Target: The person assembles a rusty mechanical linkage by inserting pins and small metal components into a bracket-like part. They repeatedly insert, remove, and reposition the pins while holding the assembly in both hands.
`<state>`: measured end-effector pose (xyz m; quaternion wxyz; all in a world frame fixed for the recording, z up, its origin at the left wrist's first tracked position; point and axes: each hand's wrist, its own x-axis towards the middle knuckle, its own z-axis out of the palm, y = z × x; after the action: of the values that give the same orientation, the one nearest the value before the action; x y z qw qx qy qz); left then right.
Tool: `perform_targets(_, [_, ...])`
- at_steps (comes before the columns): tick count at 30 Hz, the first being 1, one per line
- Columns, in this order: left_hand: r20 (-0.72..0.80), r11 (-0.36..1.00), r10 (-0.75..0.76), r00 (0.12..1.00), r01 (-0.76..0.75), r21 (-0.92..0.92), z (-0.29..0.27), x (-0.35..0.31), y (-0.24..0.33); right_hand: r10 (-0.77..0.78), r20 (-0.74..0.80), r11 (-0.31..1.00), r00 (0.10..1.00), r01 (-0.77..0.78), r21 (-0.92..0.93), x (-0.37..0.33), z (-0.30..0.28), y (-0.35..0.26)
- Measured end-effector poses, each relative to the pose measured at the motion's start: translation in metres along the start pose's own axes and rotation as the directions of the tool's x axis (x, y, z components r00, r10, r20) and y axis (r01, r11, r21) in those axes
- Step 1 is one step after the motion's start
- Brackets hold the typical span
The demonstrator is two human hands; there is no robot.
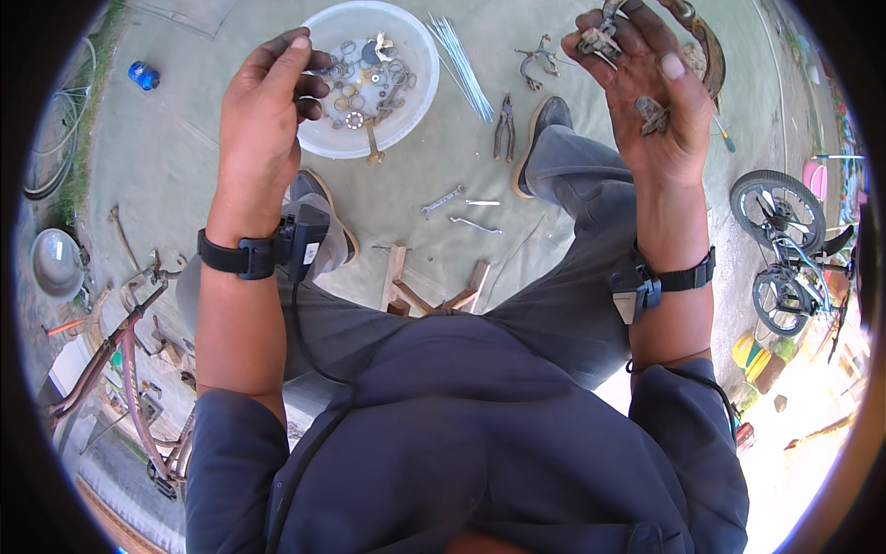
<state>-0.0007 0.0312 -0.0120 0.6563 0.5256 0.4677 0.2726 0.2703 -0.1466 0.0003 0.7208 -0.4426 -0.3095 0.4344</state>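
Observation:
My right hand (660,111), raised at the upper right with its palm turned up, holds a rusty bicycle brake caliper. The caliper's curved arm (709,46) arches beyond my fingers, and a dirty metal end (653,115) lies against the palm. My left hand (263,83) hovers by the left rim of a white basin (426,83), fingers curled and thumb against the index finger. Whatever is in that pinch, if anything, is hidden. Inside the basin lie several rings, washers and small metal parts (355,120). Both hands have blackened fingertips.
Between my feet and beyond lie pliers (504,129), wrenches (443,200), a bundle of spokes (461,69) and another rusty brake piece (537,63). A wooden stool (397,277) stands before me. A rusty bicycle frame (125,342) is at left, a bicycle (780,231) at right.

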Motion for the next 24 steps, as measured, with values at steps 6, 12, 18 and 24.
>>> perform_targets(6, [0.007,1.000,-0.009,1.000,0.009,0.027,-0.002,0.001,-0.004,-0.088,0.055,0.993,0.995,0.083,0.087,0.001,0.006,0.000])
perform_targets(12, [0.049,0.994,-0.005,0.999,0.000,0.105,0.003,0.000,-0.012,-0.132,0.030,0.987,0.991,0.129,0.094,-0.003,0.005,0.001])
perform_targets(18, [0.260,0.859,0.022,0.965,-0.151,0.489,0.028,-0.004,-0.037,-0.146,0.044,0.973,0.988,0.135,0.189,-0.005,0.004,-0.022])
perform_targets(24, [0.603,0.554,-0.087,0.793,-0.465,0.691,0.061,-0.020,-0.101,-0.171,0.009,0.952,0.985,0.163,0.260,-0.034,-0.011,-0.066])
